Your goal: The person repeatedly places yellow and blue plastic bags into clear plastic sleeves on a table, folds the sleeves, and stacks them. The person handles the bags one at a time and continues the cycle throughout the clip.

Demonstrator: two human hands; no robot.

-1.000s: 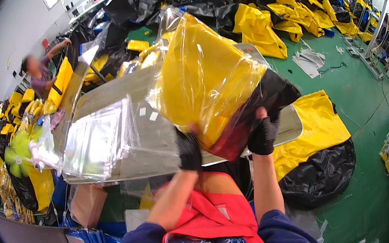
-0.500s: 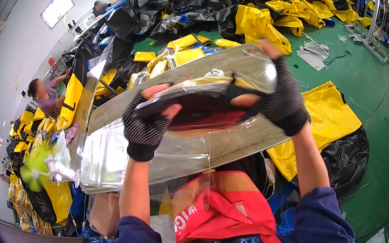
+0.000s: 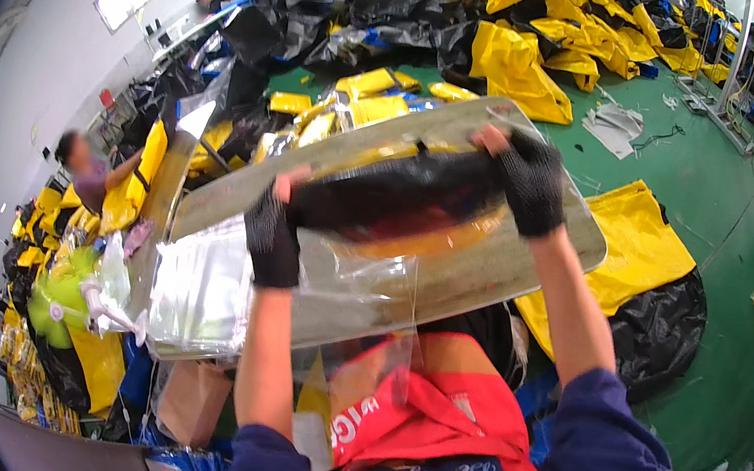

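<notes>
A folded black bundle of sheet material with yellow edges point(image 3: 403, 191) is stretched between my hands above a wood-grain tabletop. My left hand point(image 3: 275, 230), in a black fingerless glove, is closed on its left end. My right hand point(image 3: 531, 181), gloved the same way, grips the upper right end. The bundle is a little blurred, and I cannot tell whether clear film wraps it. Just below, a clear plastic sheet or bag point(image 3: 370, 278) lies over the table's near edge. Beside my left wrist rests a stack of clear plastic bags point(image 3: 201, 292).
The table point(image 3: 544, 260) has rounded corners. A green fan point(image 3: 61, 296) stands at its left, with a person point(image 3: 93, 178) handling yellow material beyond. Yellow packets point(image 3: 372, 103) lie past the far edge; yellow sheeting point(image 3: 635, 235) covers floor at right. Black and yellow heaps fill the back.
The bundle has turned and is drawn out longer and flatter between my hands. White cord on its top no longer shows. Both hands still grip it.
</notes>
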